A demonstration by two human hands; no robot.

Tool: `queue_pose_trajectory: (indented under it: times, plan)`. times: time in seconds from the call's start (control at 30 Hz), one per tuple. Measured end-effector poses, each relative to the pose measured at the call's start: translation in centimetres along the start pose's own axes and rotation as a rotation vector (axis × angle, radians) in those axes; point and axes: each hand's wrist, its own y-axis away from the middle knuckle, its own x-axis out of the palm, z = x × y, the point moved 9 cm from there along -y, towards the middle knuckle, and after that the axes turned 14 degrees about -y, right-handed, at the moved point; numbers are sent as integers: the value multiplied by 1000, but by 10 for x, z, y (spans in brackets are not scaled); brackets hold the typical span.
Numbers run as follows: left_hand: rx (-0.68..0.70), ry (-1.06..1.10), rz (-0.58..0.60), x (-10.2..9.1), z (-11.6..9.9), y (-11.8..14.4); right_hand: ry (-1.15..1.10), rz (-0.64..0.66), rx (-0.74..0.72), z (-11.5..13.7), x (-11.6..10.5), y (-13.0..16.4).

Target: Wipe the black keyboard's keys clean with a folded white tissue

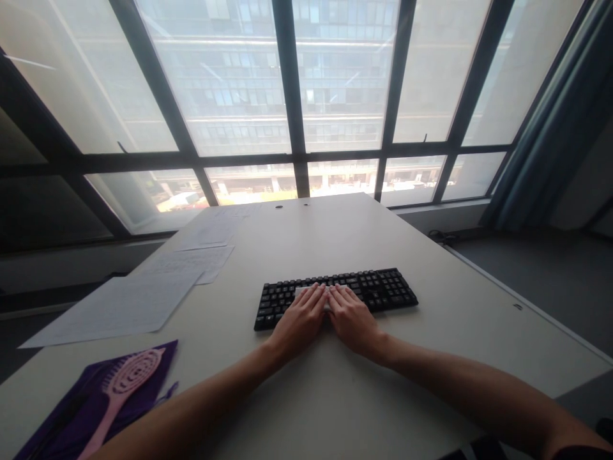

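Fingers [313,298] straight and together, the left hand [301,318] and right hand [353,321] lie flat over a thin white piece [299,291] on a long black plastic keyboard [376,291], its markings too small to read, on the white tabletop [316,236].

Single head-worn view, facing forward and down along a white table [330,233] toward a window wall [290,96]; keyboard [390,291] at middle distance.
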Motion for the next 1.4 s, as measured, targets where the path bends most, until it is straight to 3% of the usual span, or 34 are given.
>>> queue_pose_trajectory:
  times: [0.17, 0.37, 0.6, 1.03, 1.4]
  plan:
    - [-25, 38, -5, -2, 2, -1, 28, 4, 65, -5, 0, 0]
    - [35, 128, -2, 5, -2, 1, -34, 27, -68, 5, 2, 1]
    - [53, 121, 16, 10, -2, 1, -51, 37, -46, 3, 7, 0]
    - [-57, 16, 17, -5, -2, 0, -19, 45, -38, 2, 5, 0]
    - [9, -46, 37, 18, 1, 5, -21, 30, -56, 2, 2, -2]
